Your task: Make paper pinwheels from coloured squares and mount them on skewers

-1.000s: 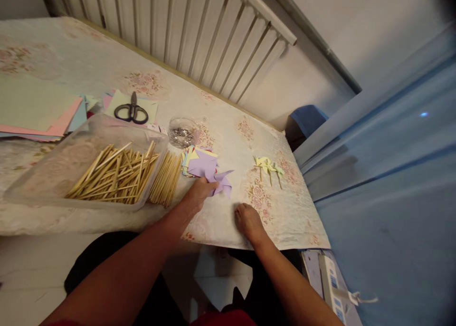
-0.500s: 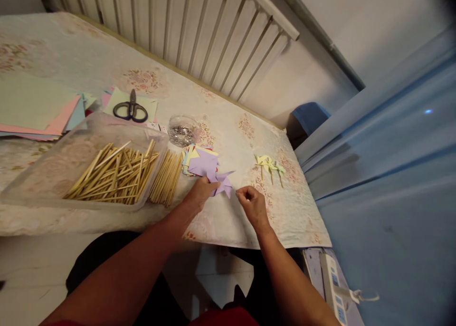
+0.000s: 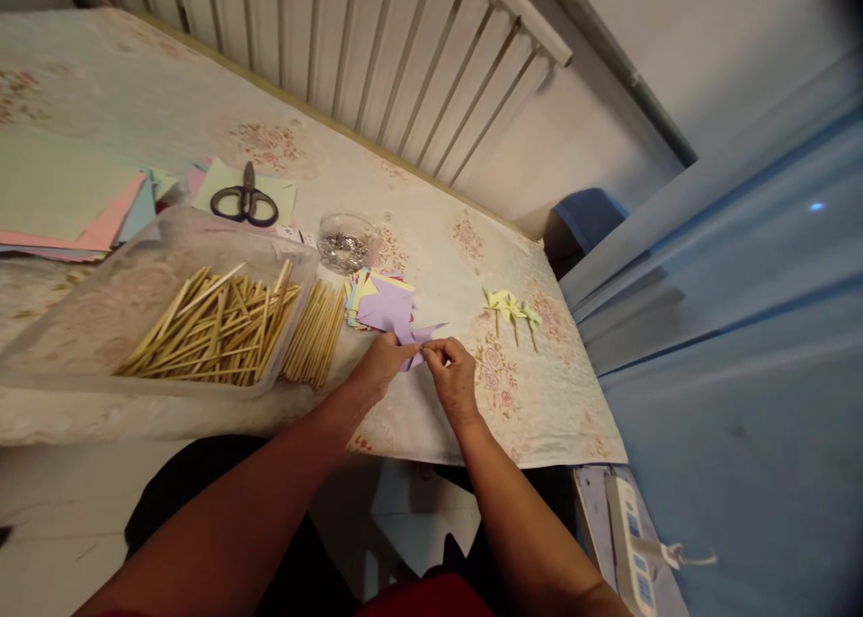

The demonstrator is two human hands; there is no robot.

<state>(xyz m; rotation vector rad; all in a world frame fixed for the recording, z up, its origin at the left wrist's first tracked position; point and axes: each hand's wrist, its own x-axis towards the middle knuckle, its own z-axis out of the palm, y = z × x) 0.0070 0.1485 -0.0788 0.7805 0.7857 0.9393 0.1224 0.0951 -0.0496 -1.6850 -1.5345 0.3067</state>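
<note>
A purple paper pinwheel (image 3: 418, 335) with folded, pointed blades is pinched between the thumb and fingers of my left hand (image 3: 383, 362). My right hand (image 3: 451, 371) is closed in a pinch at the pinwheel's right side, its fingertips touching or almost touching the paper. Whatever lies between those fingertips is too small to make out. Just behind my left hand is a pile of cut paper pieces (image 3: 384, 304), purple on top. A clear round dish (image 3: 346, 244) of small shiny metal pieces sits beyond the pile.
Left of my hands lie a row of thin sticks (image 3: 314, 334) and a clear plastic box (image 3: 87, 334) with more sticks. Scissors (image 3: 248, 205) rest on paper behind the box. Finished-looking yellow-green pinwheels on sticks (image 3: 509, 307) lie to the right. A power strip (image 3: 630, 545) is at lower right.
My right hand has moved left, from a pinch held apart to the pinwheel's side. My left hand stays in place with the pinwheel.
</note>
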